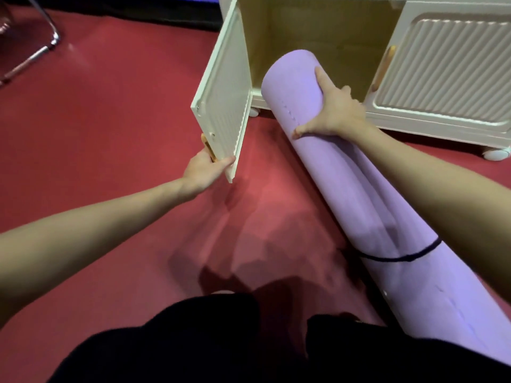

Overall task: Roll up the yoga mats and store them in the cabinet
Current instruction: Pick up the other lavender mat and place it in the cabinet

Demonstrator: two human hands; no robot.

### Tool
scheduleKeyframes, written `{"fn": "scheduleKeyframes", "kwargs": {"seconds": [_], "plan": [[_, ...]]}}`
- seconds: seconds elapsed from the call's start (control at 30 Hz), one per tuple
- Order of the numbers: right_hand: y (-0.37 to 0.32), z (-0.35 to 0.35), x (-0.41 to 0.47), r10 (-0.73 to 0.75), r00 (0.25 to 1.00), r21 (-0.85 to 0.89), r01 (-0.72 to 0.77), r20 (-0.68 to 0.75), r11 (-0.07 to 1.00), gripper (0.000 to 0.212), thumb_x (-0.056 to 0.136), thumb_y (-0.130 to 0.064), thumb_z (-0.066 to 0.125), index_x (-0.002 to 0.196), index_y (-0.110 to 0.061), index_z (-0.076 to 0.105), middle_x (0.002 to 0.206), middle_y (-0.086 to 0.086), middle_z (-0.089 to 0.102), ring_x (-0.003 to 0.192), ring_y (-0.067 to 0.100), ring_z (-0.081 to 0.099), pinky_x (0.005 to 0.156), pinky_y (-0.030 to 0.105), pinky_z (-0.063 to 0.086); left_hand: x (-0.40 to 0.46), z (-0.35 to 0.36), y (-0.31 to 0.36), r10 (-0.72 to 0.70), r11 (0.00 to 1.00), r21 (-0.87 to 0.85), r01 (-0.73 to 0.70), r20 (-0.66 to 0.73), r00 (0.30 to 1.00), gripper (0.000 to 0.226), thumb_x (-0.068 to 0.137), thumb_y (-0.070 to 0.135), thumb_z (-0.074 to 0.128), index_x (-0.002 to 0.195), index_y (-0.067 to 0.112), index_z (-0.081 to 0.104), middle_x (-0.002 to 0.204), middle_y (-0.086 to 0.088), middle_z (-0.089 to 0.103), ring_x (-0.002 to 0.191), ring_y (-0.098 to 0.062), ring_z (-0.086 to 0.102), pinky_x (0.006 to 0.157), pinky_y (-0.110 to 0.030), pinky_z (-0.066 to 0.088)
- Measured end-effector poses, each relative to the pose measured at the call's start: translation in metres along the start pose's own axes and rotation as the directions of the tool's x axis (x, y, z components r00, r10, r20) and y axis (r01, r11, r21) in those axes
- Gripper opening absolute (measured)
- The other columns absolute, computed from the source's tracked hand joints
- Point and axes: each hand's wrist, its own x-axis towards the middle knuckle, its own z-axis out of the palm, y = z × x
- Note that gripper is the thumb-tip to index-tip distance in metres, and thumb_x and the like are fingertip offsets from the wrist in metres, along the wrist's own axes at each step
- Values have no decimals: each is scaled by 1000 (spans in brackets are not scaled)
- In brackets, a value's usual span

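Looking down, dark trousers (177,344) fill the bottom edge, and the legs are cut off there. Under them lies a red floor (110,134) that runs all the way to the back. It looks soft and flat, with dim shadows near the knees.

A rolled purple mat (359,194) slants from the lower right up toward the cabinet (326,37). Its near end is cut off by the picture edge and partly hidden behind the right arm. A thin black cord (401,257) goes round it near that end. The right hand (334,111) is spread over the top of the far end, thumb and fingers curved round the roll. That far end sits just in front of the open part of the cabinet; I cannot tell if it rests on the bottom ledge.

The left hand (204,168) grips the bottom corner of the open door (224,98), with the thumb on the inside face. The fingers are hidden behind the door. A small orange handle (206,146) peeks out there.

The cabinet is cream with wavy ridged doors. Its right door (448,70) is shut and has an orange handle too. Round white feet (496,154) hold it up. The inside looks plain and tan. Its top is cut off.

Far left, a shiny metal chair leg (36,53) shows, blurry. No words can be read anywhere.
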Motion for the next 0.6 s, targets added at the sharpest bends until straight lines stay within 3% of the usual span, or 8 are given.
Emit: {"fn": "scheduleKeyframes", "kwargs": {"seconds": [0.07,0.13,0.23,0.4,0.53,0.6], "plan": [[-7,5,7,1,1000,-12,-1,3,1000,137,49,-59,87,149,-49,-6,137,20,36,122,46,46,100,53,38,-3,-2,-4,-133,990,-51,132,-6,991,40,86,47,58,92,8,63,68,-7,66,52,-25,60,48,-31,50],[-9,9,11,13,1000,-20,-13,7,1000,136,50,-58,87,149,-50,-6,140,20,35,123,48,45,100,54,38,-7,-2,-8,-288,949,-123,291,40,957,42,93,47,46,90,7,55,54,-5,59,36,-18,51,37,-22,41],[-1,10,18,40,999,-20,-41,-14,999,137,49,-60,87,149,-50,-6,141,19,33,124,49,44,103,56,38,-16,0,-8,-406,890,-140,434,187,894,48,100,45,27,88,5,51,67,-12,61,35,-16,53,37,-19,44],[17,5,28,90,995,4,-90,-46,996,137,47,-62,86,150,-46,-3,138,18,35,122,48,45,103,57,40,-9,24,19,-183,950,-193,244,288,940,28,98,23,42,79,7,53,66,-9,62,39,-13,55,42,-21,47],[28,5,28,84,995,21,-83,-55,996,133,51,-65,83,152,-36,2,139,18,35,125,46,44,103,54,39,16,55,63,-103,966,-191,175,336,936,26,99,27,41,86,8,55,79,-10,65,56,-18,59,52,-28,53],[35,6,23,70,995,16,-69,-73,998,127,56,-65,80,153,-28,8,139,18,37,127,43,41,104,52,39,32,66,85,-65,960,-236,152,337,939,31,100,33,40,100,6,55,92,-13,65,67,-21,62,60,-33,54]]}}
